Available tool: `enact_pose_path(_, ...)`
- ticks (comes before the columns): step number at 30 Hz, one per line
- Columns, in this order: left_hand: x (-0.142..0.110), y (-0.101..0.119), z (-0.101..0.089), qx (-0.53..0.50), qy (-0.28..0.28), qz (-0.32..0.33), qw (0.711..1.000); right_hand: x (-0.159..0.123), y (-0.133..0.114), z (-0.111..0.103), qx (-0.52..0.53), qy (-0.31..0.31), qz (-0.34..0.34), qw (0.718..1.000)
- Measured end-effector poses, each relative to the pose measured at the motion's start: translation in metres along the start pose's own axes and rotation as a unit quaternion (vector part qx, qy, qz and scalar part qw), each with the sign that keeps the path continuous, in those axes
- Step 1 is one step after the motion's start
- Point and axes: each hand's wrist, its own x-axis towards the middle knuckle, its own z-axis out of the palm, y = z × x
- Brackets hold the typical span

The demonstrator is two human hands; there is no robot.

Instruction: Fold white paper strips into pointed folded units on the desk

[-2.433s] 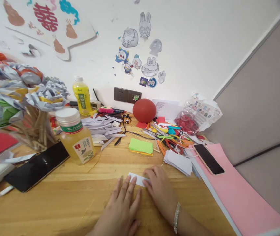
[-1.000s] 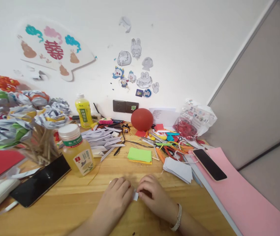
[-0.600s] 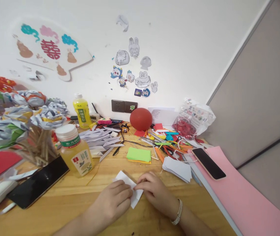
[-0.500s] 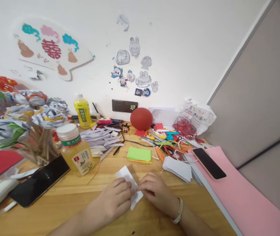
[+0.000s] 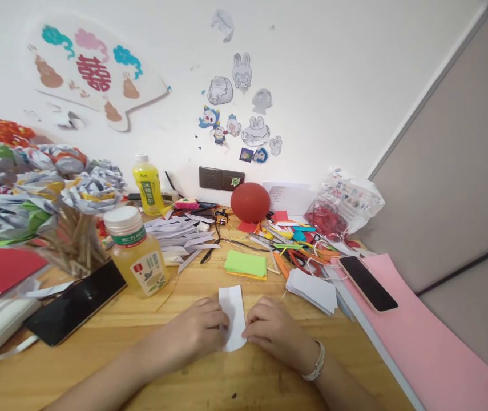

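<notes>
A small white sheet of paper [image 5: 234, 314] lies on the wooden table between my two hands, its long side running away from me. My left hand [image 5: 206, 325] grips its left edge with curled fingers. At the lower right edge, my right hand [image 5: 271, 331] pinches the paper between thumb and fingertips; a bracelet circles that wrist. Just beyond the sheet sits a pad of green paper slips [image 5: 246, 263] with orange ones beneath. A stack of white paper pieces [image 5: 312, 290] rests to the right of it.
A juice bottle [image 5: 138, 257] and a black phone [image 5: 76, 302] stand and lie at left, near paper flowers [image 5: 92, 194]. Folded white strips [image 5: 179, 234], a red balloon [image 5: 250, 202] and scissors among scraps are at the back. Another phone [image 5: 367, 282] lies on pink paper [image 5: 432, 337] at right.
The white paper has turned from slanted to nearly upright in view. My hands have moved slightly apart, the left no longer covering the sheet's middle. The view has shifted a little.
</notes>
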Motion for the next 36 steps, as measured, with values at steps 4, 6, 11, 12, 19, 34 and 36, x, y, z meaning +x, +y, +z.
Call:
enact_pose_path(4, 0.001, -0.002, 0.003, -0.107, 0.008, -0.049, 0.993, 0.005, 0.001, -0.001, 0.052, -0.025, 0.045, 0.997)
enact_pose_path(6, 0.001, -0.003, 0.008, -0.144, 0.015, -0.084, 0.986, 0.009, 0.001, -0.002, 0.081, -0.036, 0.074, 0.993)
enact_pose_path(11, 0.004, 0.0, 0.019, -0.174, 0.048, -0.15, 0.972, 0.019, 0.002, -0.001, 0.114, -0.052, 0.133, 0.983)
enact_pose_path(12, 0.005, 0.001, 0.021, -0.174, 0.052, -0.162, 0.97, 0.021, 0.003, -0.001, 0.117, -0.057, 0.143, 0.981)
enact_pose_path(19, 0.007, 0.005, 0.028, -0.134, 0.047, -0.237, 0.961, 0.026, -0.002, 0.007, 0.114, -0.066, 0.22, 0.967)
enact_pose_path(34, 0.011, 0.015, 0.03, -0.036, 0.017, -0.311, 0.95, 0.013, -0.017, 0.02, 0.067, 0.022, 0.256, 0.964)
enact_pose_path(36, 0.011, 0.015, 0.031, -0.025, 0.016, -0.315, 0.949, 0.013, -0.017, 0.022, 0.062, 0.028, 0.254, 0.965)
